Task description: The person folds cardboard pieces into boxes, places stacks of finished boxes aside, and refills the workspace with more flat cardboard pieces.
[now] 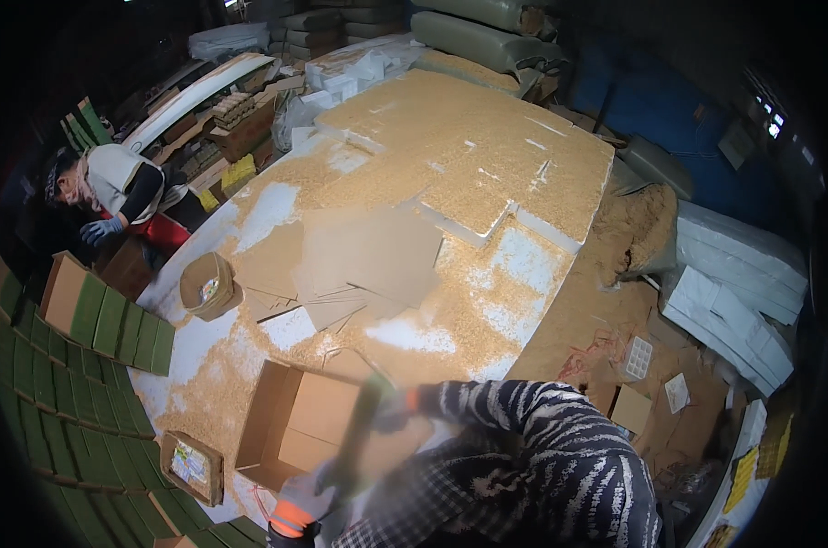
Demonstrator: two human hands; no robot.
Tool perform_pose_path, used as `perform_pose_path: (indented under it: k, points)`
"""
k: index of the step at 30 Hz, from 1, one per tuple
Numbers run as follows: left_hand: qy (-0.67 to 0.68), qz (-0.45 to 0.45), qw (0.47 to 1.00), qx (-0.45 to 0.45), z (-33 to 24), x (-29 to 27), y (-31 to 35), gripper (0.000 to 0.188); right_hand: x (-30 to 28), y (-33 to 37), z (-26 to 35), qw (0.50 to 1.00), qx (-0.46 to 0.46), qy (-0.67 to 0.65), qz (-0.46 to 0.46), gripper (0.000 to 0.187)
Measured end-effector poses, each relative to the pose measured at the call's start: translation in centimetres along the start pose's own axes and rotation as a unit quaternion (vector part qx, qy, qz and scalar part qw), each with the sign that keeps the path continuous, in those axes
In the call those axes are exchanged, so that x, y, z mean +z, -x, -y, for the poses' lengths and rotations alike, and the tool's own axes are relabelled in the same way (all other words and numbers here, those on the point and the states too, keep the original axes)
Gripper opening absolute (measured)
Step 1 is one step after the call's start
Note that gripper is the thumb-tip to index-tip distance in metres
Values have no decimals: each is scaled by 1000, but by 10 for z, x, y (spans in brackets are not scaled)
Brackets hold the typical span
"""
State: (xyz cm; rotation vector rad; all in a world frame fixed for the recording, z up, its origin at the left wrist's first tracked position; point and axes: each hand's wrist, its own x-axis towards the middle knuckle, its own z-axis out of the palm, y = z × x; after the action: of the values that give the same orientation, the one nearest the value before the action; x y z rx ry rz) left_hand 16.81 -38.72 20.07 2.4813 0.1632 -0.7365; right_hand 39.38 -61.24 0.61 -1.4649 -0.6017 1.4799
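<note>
An open brown cardboard box [320, 407] stands at the near side of the table. Along its right side is a dark green cardboard panel [359, 429], smeared by motion; whether it belongs to the box or is separate, I cannot tell. My left hand [306, 499], in a grey glove with an orange cuff, is closed on the panel's lower end, by the box's near corner. My right hand [395, 408], gloved and blurred, grips the upper end. Beyond the box lie flat brown cardboard sheets [368, 251].
Golden grain-like bits [450, 119] cover much of the white table [523, 256]. Two small baskets [206, 285] [193, 468] hold packets. Green cartons [103, 315] are stacked at left, near a gloved co-worker [140, 187]. White wrapped bundles [738, 265] lie at right.
</note>
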Motion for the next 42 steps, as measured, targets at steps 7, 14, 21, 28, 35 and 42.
perform_pose_path:
  k: [7, 14, 21, 28, 35, 42]
  points:
    - [11, -232, 970, 71, -9, -15, 19, 26, -380, 132, -39, 547, -223, -205, -780, 50]
    - [372, -487, 784, -98, -17, -37, -2, 54, -447, 91, -39, 503, 60, -177, -844, 82]
    - [272, -480, 826, -116, 63, 3, -7, 62, -359, 170, -1, 477, -87, -124, -866, 70]
    - [296, -481, 824, -38, 47, 17, -2, 54, -222, 282, 93, 673, -278, -172, -664, 45]
    - [3, -570, 817, 82, 109, 54, -46, 49, -49, 210, 234, 833, -344, 161, -402, 24]
    - [365, -522, 767, 72, 88, 63, -37, 51, 57, 81, 246, 917, -224, 221, -245, 101]
